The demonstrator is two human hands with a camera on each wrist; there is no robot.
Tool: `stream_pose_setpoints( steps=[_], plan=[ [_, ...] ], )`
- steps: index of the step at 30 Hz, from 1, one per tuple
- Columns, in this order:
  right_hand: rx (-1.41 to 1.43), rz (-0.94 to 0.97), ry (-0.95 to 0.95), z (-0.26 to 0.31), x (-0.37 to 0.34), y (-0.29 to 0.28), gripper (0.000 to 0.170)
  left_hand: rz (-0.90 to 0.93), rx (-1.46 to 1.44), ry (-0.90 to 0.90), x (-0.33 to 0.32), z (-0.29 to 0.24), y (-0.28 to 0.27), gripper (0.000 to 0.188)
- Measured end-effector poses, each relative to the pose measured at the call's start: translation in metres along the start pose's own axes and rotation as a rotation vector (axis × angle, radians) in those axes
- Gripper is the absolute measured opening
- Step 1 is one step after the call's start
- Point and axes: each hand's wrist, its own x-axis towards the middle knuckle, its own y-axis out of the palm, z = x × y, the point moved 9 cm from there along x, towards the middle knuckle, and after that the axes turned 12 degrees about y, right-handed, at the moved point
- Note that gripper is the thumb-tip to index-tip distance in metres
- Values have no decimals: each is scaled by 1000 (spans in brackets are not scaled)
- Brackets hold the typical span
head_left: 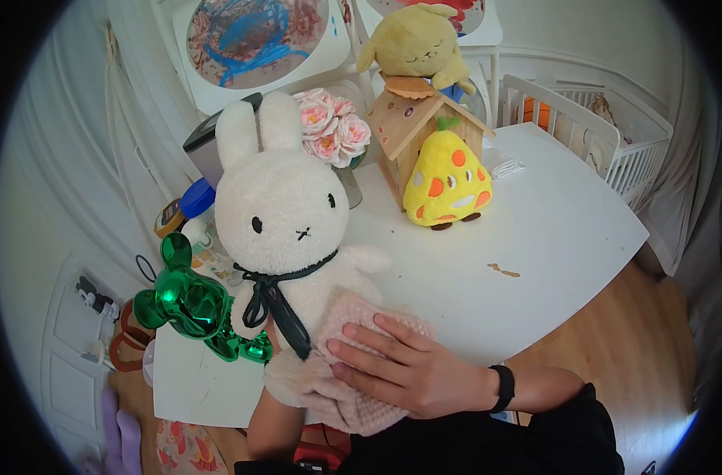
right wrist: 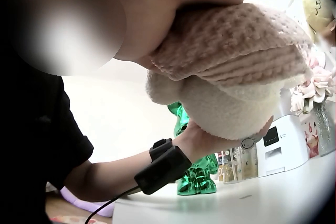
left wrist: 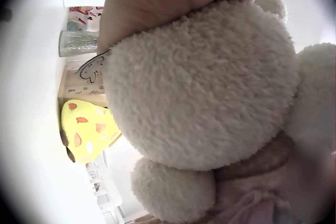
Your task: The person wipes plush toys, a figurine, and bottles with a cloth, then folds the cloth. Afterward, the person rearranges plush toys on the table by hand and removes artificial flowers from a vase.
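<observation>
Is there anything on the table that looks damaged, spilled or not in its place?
A brown mark on the white table, near the yellow toy, looks odd against the pale surface; whether stain, scrap or chip, I cannot tell.

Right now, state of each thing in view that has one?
Plush rabbit, held above table
Black ribbon, tied at rabbit's neck
Pink cloth, against rabbit's front
Right hand, resting on cloth
Left hand, supporting rabbit from behind
Green figure, standing
Yellow plush, upright
Tan plush, atop wooden house
Flowers, in vase
</observation>
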Motion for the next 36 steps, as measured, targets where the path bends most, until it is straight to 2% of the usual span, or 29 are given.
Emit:
stream_pose_setpoints(
  steps=[2,6,8,9,10,11,12,13,14,15,18,20,27,29,30,32,33,35,36],
  plan=[
    [19,53,-99,8,-14,-2,52,-39,-2,9,-10,3,-12,29],
    [147,224,-115,1,-44,-1,53,-137,11,39,-39,2,-40,29],
    [385,264,188,-28,-51,-22,42,-168,18,56,-48,0,-49,29],
    [453,75,256,-41,-52,-44,39,-182,19,61,-52,0,-52,29],
    [337,-186,389,-49,-53,-71,30,-194,19,64,-57,1,-53,29],
    [281,-361,413,-43,-24,-105,25,-203,18,64,-61,3,-54,29],
    [279,-354,413,-65,-11,-121,25,-207,18,63,-64,6,-53,29],
    [-52,242,228,-73,-1,-90,40,-207,17,62,-66,8,-52,29],
    [-384,825,22,-83,-32,-53,61,-203,18,62,-66,10,-51,29],
    [-387,822,28,-72,-32,-37,61,-195,21,62,-65,10,-48,29],
    [186,415,154,-37,9,-27,58,-178,56,72,-61,-1,-49,29],
    [572,143,217,-33,21,-31,57,-188,84,80,-65,-10,-57,29],
    [557,161,156,-41,-31,-30,41,-265,125,92,-93,-16,-77,30],
    [784,137,443,-67,-54,-36,29,-255,126,90,-92,-14,-75,30],
    [776,131,449,-67,-59,-43,29,-245,125,88,-91,-12,-72,30],
    [700,-213,733,-94,-80,-73,41,-221,122,86,-87,-9,-65,30],
    [692,-227,734,-91,-71,-77,41,-205,123,87,-84,-8,-61,30],
    [1145,-614,962,-109,-70,-81,47,-165,128,88,-76,-9,-52,30],
    [1176,-710,872,-120,-77,-71,49,-142,133,89,-71,-10,-48,30]
  ],
)
